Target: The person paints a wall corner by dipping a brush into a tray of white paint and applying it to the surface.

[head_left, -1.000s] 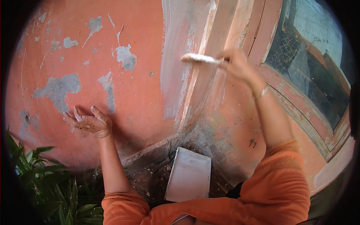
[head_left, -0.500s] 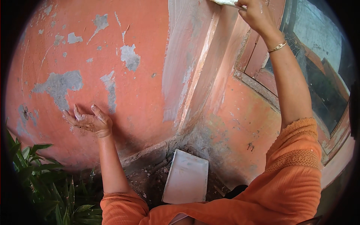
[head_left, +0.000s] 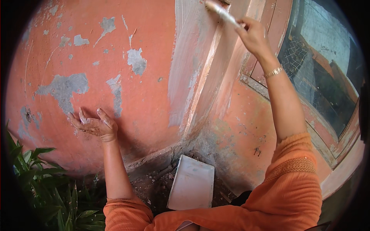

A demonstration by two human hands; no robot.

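My right hand [head_left: 254, 36] is closed round the white handle of a paintbrush [head_left: 223, 14], its tan bristles tilted up to the left near the ridge in the wall. Whether the bristles touch the surface is hard to tell. Whitish streaks of paint [head_left: 189, 50] cover a strip of the orange wall [head_left: 150, 100] beside that ridge. My left hand [head_left: 94, 125], smeared with white, is raised before the lower wall with its palm up and fingers apart, holding nothing.
A pale rectangular tray [head_left: 191, 184] rests on the dirt in the corner below. Leafy plants [head_left: 50, 192] grow at the lower left. On the right, a worn wooden window frame [head_left: 266, 90] surrounds glass panes [head_left: 308, 73]. Grey patches [head_left: 67, 90] show where wall paint has peeled.
My right hand has moved down and slightly left with the paintbrush, bringing more of the brush into view. The left hand has stayed almost still.
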